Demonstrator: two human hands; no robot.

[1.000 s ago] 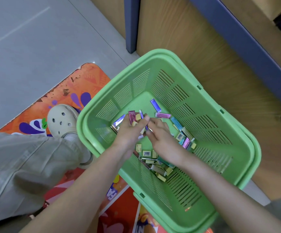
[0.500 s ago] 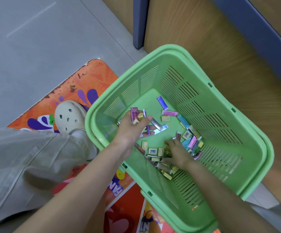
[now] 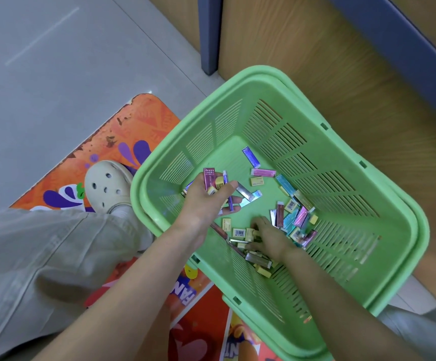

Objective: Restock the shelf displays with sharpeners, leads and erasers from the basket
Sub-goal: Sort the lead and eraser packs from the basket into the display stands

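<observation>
Basket [image 3: 261,72], green plastic, slotted walls, tilted over a printed orange floor mat [image 3: 144,121] beside a wooden shelf unit with a blue post [image 3: 209,35]; the stock lies loose on its floor, thickest toward the near wall. Left hand [image 3: 204,201], inside the basket at its left wall: fingers and thumb curled round a bundle [image 3: 210,178] of a pink case, a slim purple case and small yellow erasers, which stick up above the thumb. Right hand [image 3: 269,237], low in the pile: fingertips bent onto the small packs at the near wall; whether they have pinched one cannot be told. Lead cases [image 3: 300,217], slim and shiny, in pink, teal and purple, mostly heaped just right of the right hand, with a few apart toward the far wall. Erasers [image 3: 239,232], small yellow blocks, some with barcodes, just left of the right fingertips. Step judged in hand: gathering and sorting stock for the shelf. Advice: pick one kind at a time, lift flat packs by their edges, pass each into the left-hand bundle aligned lengthwise, and stop before that bundle loosens.
</observation>
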